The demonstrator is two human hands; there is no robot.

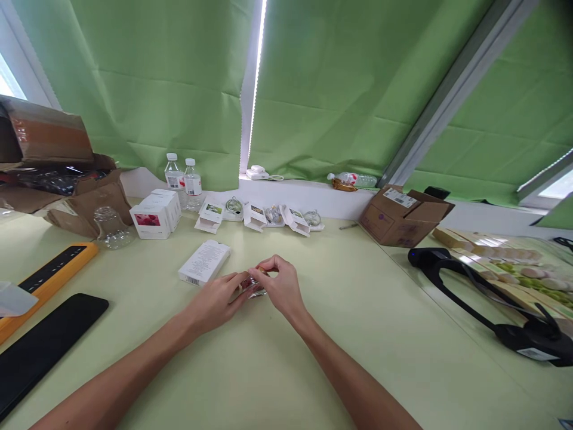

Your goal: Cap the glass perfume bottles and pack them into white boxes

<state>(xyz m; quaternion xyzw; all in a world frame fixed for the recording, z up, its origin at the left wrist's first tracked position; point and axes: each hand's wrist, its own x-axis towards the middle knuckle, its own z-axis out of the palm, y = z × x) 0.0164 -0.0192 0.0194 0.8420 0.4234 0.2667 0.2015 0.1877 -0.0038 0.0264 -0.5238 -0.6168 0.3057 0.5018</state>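
Observation:
Between my two hands, just above the pale green table point(268, 370), is a small clear glass bottle point(257, 291) with something reddish about it; my fingers cover much of it. My left hand point(219, 301) is closed around its left side. From the right, my right hand point(283, 285) pinches at its top, where a bit of gold colour shows. A white printed carton point(205, 263) lies flat just beyond my left hand. Farther back, three opened white cartons point(209, 215) lie in a row, with round clear glass pieces point(233, 206) on white trays beside them.
White boxes point(152, 221), a clear jar point(111, 228) and water bottles point(192, 182) stand back left. An orange power strip point(58, 275) and a black slab point(49, 340) lie at left. A cardboard box point(394, 218) and a black headset-like device point(474, 304) are at right.

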